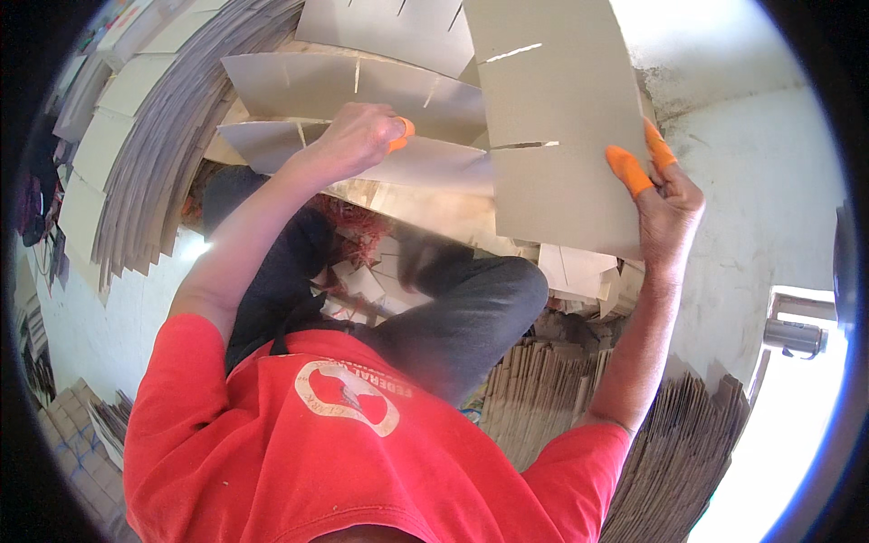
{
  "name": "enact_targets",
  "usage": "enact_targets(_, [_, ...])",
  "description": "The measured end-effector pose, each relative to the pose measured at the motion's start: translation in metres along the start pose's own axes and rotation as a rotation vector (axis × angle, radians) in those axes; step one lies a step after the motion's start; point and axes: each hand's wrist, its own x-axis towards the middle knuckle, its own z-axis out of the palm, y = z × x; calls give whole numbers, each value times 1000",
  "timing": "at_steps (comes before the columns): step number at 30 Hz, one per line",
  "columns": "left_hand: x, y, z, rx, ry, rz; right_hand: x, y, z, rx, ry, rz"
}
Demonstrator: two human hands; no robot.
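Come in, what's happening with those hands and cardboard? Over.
Right hand pinching slotted cardboard sheet. Left hand at slotted panels, grip unclear. Sheet blocks view behind it.

The right hand (672,195) grips a slotted cardboard sheet (561,104) by its near right corner; the left hand (364,136) curls near slotted strips (290,86). Stacked cardboard (167,149) stands far left.

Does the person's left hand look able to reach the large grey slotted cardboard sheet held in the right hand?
Probably yes: the left hand is just left of the sheet, and the way over the upright grey slotted cardboard strips looks free, though whether that hand grips one is unclear.
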Motion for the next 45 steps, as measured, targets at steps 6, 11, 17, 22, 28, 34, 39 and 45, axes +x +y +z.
enact_targets(6, [6, -5, 0, 2, 19, 5, 10, -1, 21, -91, -55, 33])
enact_targets(11, [7, -10, -1, -24, -10, -13, 20, 16, 21, -196, -119, -73])
enact_targets(17, [16, -11, -7, -140, -87, -43, 25, 5, 36, -139, -164, -74])
enact_targets(22, [55, -36, -22, 16, 153, -70, 30, 12, 37, -157, -162, -58])
enact_targets(28, [80, -90, 7, 214, -180, -221, 28, 24, 48, -195, -105, -163])
enact_targets(34, [83, -95, 10, 216, -129, -161, 26, 26, 46, -168, -143, -81])
enact_targets(39, [81, -100, 7, 199, -77, -113, 25, 20, 52, -59, -97, -90])
enact_targets(45, [86, -95, 9, 138, -52, -105, 29, 44, 56, -308, -330, -100])
